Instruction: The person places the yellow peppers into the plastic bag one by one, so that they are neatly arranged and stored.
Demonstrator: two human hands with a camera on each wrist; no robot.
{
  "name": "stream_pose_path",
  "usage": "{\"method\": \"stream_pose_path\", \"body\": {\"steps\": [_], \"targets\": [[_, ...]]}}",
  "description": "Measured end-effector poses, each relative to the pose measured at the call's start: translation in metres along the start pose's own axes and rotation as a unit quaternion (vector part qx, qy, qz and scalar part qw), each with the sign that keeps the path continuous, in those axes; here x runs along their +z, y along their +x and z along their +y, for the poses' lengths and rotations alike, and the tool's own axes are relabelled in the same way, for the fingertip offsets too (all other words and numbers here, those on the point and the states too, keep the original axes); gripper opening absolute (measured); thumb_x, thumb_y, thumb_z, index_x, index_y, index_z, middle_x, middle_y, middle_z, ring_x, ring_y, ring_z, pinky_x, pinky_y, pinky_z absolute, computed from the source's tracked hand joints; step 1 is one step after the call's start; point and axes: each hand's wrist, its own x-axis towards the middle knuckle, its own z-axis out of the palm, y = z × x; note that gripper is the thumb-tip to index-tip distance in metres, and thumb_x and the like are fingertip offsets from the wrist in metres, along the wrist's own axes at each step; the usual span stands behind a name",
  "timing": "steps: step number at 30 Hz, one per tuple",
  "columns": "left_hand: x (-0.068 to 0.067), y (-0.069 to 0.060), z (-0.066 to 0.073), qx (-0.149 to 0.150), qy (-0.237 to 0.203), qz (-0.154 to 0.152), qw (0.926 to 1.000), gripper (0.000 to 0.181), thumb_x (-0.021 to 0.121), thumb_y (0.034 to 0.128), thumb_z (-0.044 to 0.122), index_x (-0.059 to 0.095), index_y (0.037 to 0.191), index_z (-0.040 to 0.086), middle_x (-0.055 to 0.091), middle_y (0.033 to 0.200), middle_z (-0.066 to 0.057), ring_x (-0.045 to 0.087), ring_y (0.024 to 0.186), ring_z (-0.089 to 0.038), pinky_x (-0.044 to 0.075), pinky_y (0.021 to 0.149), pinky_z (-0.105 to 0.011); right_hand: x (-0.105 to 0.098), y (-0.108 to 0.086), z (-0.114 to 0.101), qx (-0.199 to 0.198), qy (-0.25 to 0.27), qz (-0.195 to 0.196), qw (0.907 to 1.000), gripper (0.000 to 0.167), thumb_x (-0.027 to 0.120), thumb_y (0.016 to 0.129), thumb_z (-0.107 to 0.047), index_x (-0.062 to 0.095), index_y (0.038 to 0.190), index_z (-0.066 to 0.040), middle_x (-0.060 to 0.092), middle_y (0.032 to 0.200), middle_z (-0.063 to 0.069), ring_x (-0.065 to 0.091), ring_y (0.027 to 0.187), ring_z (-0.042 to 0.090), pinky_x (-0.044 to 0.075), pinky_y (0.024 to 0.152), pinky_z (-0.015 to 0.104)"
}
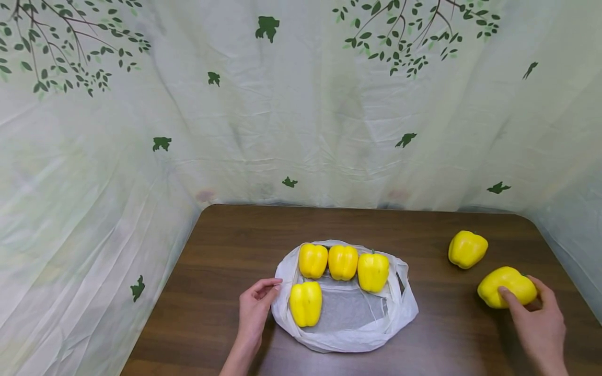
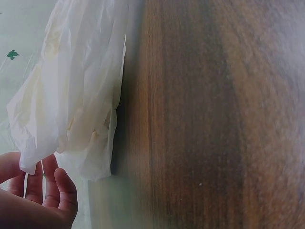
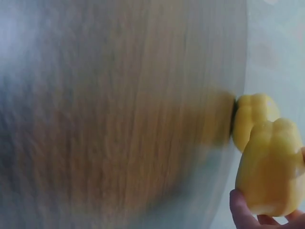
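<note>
A white plastic bag [image 1: 348, 338] lies with its mouth spread wide on the table, and several yellow bell peppers [image 1: 343, 262] sit inside it along the back and left. My left hand [image 1: 256, 308] pinches the bag's left rim between thumb and fingers; the left wrist view shows the bag's edge [image 2: 31, 164] caught there. Over at the right, my right hand [image 1: 541, 318] grips a yellow bell pepper [image 1: 505, 287], thumb on the near side. The right wrist view shows this pepper [image 3: 271, 167] in the fingers, its underside apart from the table.
Another yellow bell pepper [image 1: 467, 249] stands on the brown wooden table [image 1: 226, 250], just behind and left of the held one. A pale curtain [image 1: 301, 104] with leaf prints hangs behind the table and along its sides.
</note>
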Motion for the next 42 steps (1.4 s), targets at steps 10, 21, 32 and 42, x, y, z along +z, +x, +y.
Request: {"method": "stream_pose_path", "body": {"steps": [10, 21, 32, 42], "targets": [[-0.001, -0.001, 0.001, -0.003, 0.005, 0.001, 1.0, 0.019, 0.07, 0.091, 0.011, 0.074, 0.108, 0.002, 0.069, 0.102, -0.01, 0.06, 0.087, -0.02, 0.051, 0.078, -0.022, 0.01, -0.015, -0.009, -0.011, 0.014, -0.011, 0.9998, 0.087, 0.072, 0.086, -0.046, 0.031, 0.149, -0.003, 0.039, 0.143, 0.021, 0.045, 0.103, 0.028, 0.035, 0.063, 0.02], [0.0, -0.001, 0.002, -0.003, 0.009, 0.004, 0.9999, 0.018, 0.07, 0.0905, 0.01, 0.074, 0.107, 0.002, 0.07, 0.101, -0.01, 0.061, 0.086, -0.02, 0.05, 0.077, -0.022, 0.013, -0.021, -0.016, -0.022, 0.015, -0.032, 0.9991, 0.086, 0.072, 0.085, -0.05, 0.034, 0.149, -0.006, 0.037, 0.149, 0.02, 0.042, 0.121, 0.04, 0.037, 0.062, 0.022], [0.0, -0.002, 0.002, 0.001, 0.001, 0.003, 1.0, 0.017, 0.07, 0.0894, 0.007, 0.074, 0.105, 0.0, 0.07, 0.099, -0.013, 0.062, 0.086, -0.021, 0.05, 0.077, -0.022, 0.021, -0.027, -0.02, -0.083, 0.025, -0.044, 0.9953, 0.08, 0.075, 0.085, -0.046, 0.04, 0.147, -0.008, 0.046, 0.142, 0.022, 0.048, 0.101, 0.013, 0.039, 0.06, 0.011], [0.0, 0.0, 0.0, -0.008, 0.004, 0.001, 1.0, 0.018, 0.07, 0.0905, 0.009, 0.074, 0.107, 0.002, 0.069, 0.103, -0.011, 0.061, 0.088, -0.021, 0.051, 0.078, -0.022, 0.03, -0.03, -0.031, -0.163, 0.069, -0.077, 0.9812, 0.066, 0.074, 0.088, -0.036, 0.045, 0.141, -0.01, 0.051, 0.13, 0.013, 0.046, 0.094, -0.01, 0.044, 0.069, 0.005]]}}
